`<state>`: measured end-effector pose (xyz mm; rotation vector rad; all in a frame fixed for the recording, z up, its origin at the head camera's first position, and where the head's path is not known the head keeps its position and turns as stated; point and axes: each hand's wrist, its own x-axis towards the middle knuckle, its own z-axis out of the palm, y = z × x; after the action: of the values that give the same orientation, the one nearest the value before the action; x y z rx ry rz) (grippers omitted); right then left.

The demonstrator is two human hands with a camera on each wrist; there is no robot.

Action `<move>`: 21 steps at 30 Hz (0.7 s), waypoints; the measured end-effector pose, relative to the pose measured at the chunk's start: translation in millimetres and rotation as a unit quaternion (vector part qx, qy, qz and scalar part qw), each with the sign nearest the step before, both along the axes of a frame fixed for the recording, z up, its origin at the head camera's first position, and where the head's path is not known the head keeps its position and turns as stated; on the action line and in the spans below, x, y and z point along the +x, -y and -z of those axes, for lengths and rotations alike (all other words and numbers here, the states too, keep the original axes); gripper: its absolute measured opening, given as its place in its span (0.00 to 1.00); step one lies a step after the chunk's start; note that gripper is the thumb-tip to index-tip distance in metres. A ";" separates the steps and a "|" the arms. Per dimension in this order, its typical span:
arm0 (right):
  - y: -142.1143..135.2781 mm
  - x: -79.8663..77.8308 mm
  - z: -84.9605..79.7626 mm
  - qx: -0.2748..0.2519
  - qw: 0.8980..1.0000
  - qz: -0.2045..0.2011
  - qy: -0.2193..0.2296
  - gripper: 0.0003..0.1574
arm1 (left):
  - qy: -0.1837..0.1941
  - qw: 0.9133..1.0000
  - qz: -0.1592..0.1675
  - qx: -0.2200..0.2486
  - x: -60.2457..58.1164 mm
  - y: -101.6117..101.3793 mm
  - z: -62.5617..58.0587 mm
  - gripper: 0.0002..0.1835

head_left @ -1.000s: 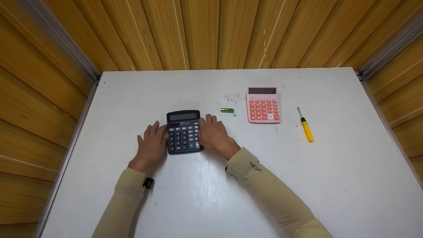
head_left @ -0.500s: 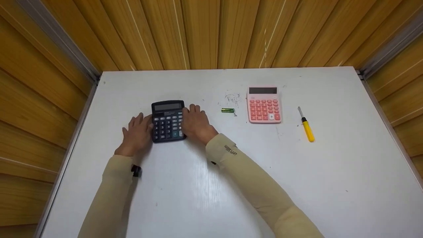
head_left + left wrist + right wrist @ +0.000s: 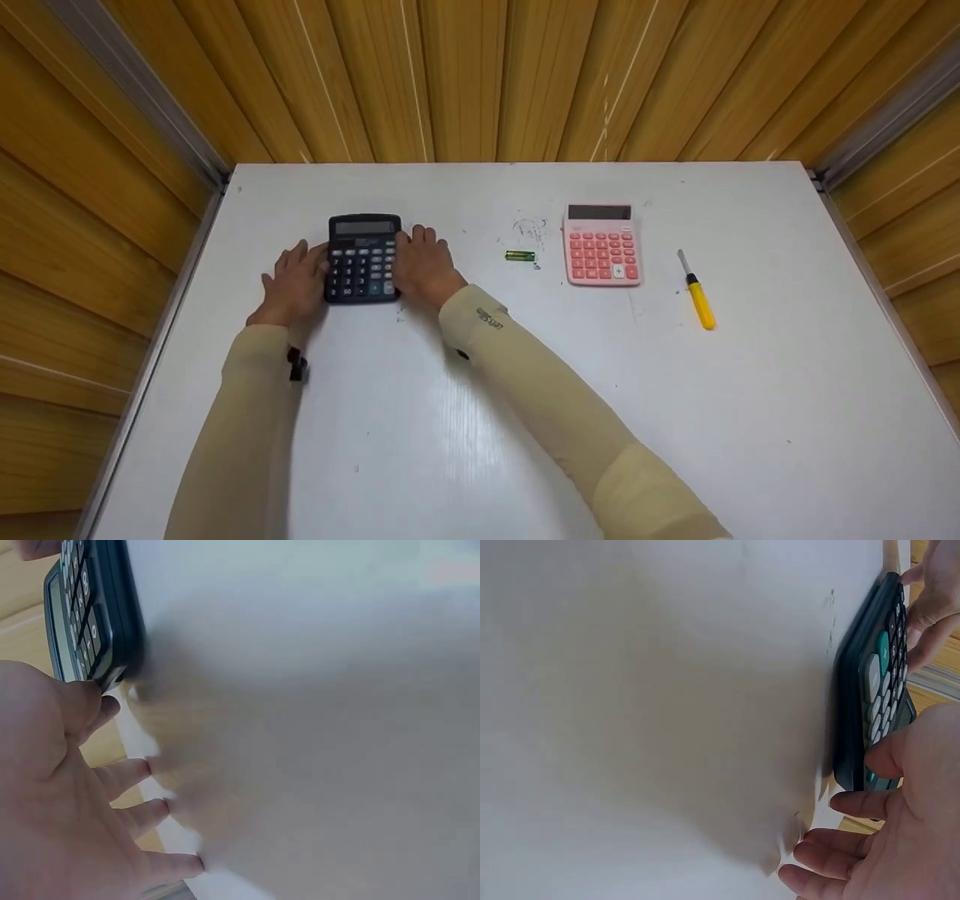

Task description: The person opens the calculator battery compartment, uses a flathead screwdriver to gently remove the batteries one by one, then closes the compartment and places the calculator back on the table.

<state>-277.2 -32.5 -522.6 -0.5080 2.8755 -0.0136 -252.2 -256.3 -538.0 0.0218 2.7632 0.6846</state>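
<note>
A black desk calculator (image 3: 364,259) lies face up at the left of the white table, its screen at the far end. My left hand (image 3: 294,283) holds its left edge with thumb and index finger, the other fingers spread, their tips at the tabletop in the left wrist view. On the opposite edge my right hand (image 3: 427,266) grips it, thumb over the keys (image 3: 885,686) and index finger by the side in the right wrist view. The remaining right fingers reach down toward the table. The calculator's underside is hidden.
Right of my hands lies a green battery (image 3: 520,256). Beyond it is a pink calculator (image 3: 602,244), face up, then a screwdriver (image 3: 699,300) with a yellow handle. Wood-look panels (image 3: 465,82) rise behind the table (image 3: 525,420) and along both sides.
Both hands have moved the black calculator left and toward the far side of the table. The battery, pink calculator and screwdriver have stayed in place.
</note>
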 end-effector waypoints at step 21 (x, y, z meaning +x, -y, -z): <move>15.5 -11.9 4.1 0.010 1.000 0.001 -0.022 0.32 | 0.015 0.999 -0.034 -0.014 -14.9 3.8 -3.2 0.31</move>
<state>-289.1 -48.0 -526.7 -0.5077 2.9161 0.0273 -267.1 -260.1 -534.8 -0.0894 2.7548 0.6587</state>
